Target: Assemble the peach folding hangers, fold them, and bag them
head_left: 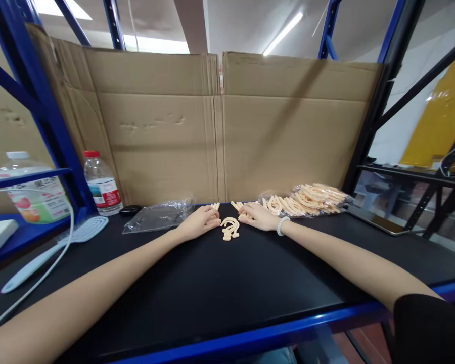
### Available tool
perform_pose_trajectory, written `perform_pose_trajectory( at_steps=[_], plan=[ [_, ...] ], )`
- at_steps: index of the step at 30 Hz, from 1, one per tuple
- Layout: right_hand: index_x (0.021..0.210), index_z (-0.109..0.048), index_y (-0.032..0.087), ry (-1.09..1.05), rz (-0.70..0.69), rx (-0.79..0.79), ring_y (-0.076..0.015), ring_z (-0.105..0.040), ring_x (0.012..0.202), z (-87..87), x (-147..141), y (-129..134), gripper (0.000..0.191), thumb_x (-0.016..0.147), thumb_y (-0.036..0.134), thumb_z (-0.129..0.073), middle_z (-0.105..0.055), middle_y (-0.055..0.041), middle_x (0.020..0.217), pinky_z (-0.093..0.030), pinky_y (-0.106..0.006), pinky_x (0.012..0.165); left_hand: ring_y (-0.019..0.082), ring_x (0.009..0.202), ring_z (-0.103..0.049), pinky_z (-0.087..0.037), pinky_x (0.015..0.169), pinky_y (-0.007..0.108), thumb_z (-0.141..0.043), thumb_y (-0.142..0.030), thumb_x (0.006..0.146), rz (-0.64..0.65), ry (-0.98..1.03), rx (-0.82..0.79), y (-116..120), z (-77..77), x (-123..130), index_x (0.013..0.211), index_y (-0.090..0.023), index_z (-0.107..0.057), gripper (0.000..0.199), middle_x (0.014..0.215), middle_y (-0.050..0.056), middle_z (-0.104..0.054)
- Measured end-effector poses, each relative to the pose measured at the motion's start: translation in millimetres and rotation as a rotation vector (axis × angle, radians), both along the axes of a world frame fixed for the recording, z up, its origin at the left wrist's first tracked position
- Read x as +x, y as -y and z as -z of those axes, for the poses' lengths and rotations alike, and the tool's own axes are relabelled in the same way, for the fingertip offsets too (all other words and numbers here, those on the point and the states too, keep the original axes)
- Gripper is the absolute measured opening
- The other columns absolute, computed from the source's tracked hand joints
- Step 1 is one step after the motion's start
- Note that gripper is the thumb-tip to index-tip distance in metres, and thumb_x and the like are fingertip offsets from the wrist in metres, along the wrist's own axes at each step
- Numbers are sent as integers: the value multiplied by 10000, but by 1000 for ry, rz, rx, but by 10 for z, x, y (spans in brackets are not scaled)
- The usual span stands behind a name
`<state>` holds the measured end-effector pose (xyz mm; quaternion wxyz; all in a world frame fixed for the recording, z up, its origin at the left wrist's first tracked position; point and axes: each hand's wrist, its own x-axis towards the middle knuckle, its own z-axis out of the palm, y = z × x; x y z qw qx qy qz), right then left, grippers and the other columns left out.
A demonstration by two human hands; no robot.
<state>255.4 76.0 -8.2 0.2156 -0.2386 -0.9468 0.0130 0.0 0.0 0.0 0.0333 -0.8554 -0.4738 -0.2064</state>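
Note:
My left hand (198, 222) is closed over a few pale beige sticks (216, 206), whose ends stick out past the fingers. Across from it, my right hand (261, 216), with a beaded bracelet (282, 226) at the wrist, has its fingers curled over similar beige sticks (236, 205). Between the two hands lie several curved beige pieces (231, 225), bent like small canes, on the black tabletop (227, 293). What they are made of I cannot tell. The fingers hide most of the sticks in both hands.
Plastic bags of beige pieces (314, 198) lie right of my right hand, by a flat dark tablet-like device (375, 220). A clear plastic bag (159, 216), a red-capped bottle (102, 184) and a hairbrush (56, 247) are on the left. Cardboard (167, 136) walls the back.

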Motion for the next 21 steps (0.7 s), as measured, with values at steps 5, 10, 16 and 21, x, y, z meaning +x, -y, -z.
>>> perform_pose_trajectory(
  at_steps=[5,10,16,21],
  plan=[
    [1095,-511,164,-261,-3,61,-199,-515,1044,-331,299,146,246,928,318,-417,-570,-105,1090,-407,-372,920,231,964,-534,-436,860,366,-438,-464,897,8,7,3,95,-16,-17,972,-186,-599,330,1030,85,-571],
    [989,-566,165,-9,85,-24,-169,-555,799,-463,836,332,184,829,253,-542,-599,-64,919,-456,-308,715,220,989,-532,-440,878,370,-442,-393,913,-1,106,146,364,-50,140,1022,-201,-575,258,1041,72,-578],
    [985,-637,139,153,148,-76,-167,-565,743,-182,1037,340,223,781,116,-550,-630,-84,897,-456,-302,685,196,986,-554,-462,860,317,-560,-331,870,214,-48,65,538,-45,454,1133,-219,-581,286,1125,79,-549],
    [882,-683,121,107,217,-45,-179,-576,743,-132,874,247,208,742,37,-555,-659,-80,814,-448,-299,712,173,879,-586,-468,799,284,-517,-232,893,195,-84,69,277,11,524,968,-178,-665,174,992,71,-596]
  ],
)
